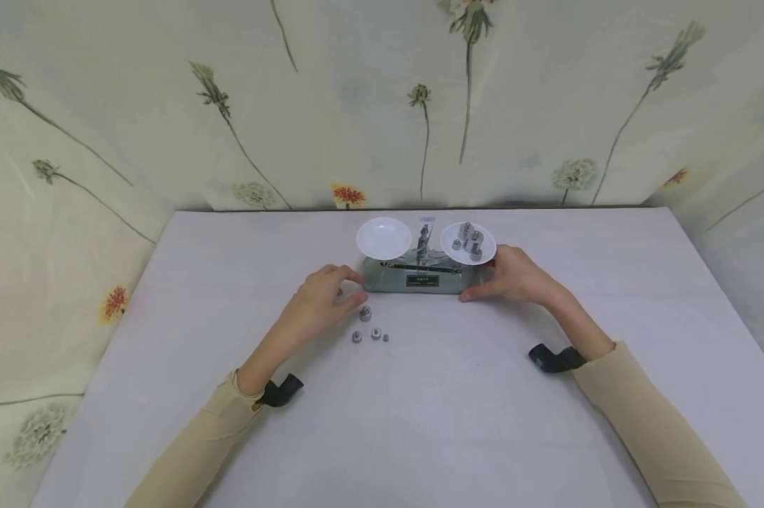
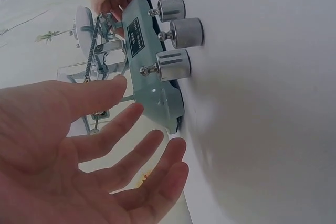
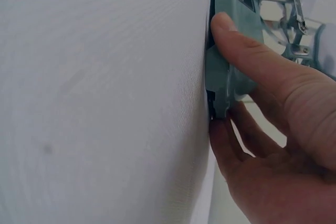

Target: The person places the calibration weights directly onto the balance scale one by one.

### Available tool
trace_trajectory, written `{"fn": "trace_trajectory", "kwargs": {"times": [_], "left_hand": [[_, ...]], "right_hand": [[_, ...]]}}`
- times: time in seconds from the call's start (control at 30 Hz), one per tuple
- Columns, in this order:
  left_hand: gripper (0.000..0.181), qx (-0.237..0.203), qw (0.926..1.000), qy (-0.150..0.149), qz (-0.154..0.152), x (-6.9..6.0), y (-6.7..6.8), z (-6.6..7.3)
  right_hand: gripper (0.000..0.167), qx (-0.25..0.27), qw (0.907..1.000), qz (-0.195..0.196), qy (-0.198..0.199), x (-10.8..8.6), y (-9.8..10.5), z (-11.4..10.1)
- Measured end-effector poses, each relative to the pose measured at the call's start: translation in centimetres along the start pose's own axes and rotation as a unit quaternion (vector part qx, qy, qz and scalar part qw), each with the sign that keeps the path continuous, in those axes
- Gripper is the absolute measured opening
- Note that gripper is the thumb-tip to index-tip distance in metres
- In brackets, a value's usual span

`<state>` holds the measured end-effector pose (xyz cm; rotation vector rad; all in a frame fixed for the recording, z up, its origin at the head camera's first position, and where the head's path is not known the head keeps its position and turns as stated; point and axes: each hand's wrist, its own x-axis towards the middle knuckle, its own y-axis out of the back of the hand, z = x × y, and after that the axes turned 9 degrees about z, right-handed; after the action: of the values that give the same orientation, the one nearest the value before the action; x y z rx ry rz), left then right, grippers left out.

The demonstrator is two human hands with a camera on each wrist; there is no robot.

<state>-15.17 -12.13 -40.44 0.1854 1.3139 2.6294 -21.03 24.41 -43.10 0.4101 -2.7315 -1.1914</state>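
A green balance scale (image 1: 448, 283) stands near the table's back edge. Its left pan (image 1: 384, 238) is bare, while several metal weights (image 1: 475, 240) stand on the right pan (image 1: 446, 237). The right hand (image 1: 518, 276) grips the base's right end; in the right wrist view its thumb lies on the front of the green base (image 3: 239, 35) and fingers reach behind. At the base's left end is the left hand (image 1: 318, 300), fingers spread and slightly bent, holding nothing; in the left wrist view a gap shows between this hand (image 2: 105, 150) and the base (image 2: 152, 87).
Several loose weights stand on the white tabletop in front of the scale's left end, the largest (image 1: 365, 314) nearest the base and the smallest (image 1: 386, 338) at the right. Behind the table (image 1: 420, 423) hangs a flower-patterned cloth (image 1: 356, 106).
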Motion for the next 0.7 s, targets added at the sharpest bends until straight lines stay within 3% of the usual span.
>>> {"fn": "trace_trajectory", "kwargs": {"times": [0.7], "left_hand": [[0.033,0.004,0.9985,-0.023,-0.050,-0.32,-0.28,0.97]], "right_hand": [[0.099,0.019,0.9998,-0.009,-0.004,-0.08,-0.05,0.03]]}}
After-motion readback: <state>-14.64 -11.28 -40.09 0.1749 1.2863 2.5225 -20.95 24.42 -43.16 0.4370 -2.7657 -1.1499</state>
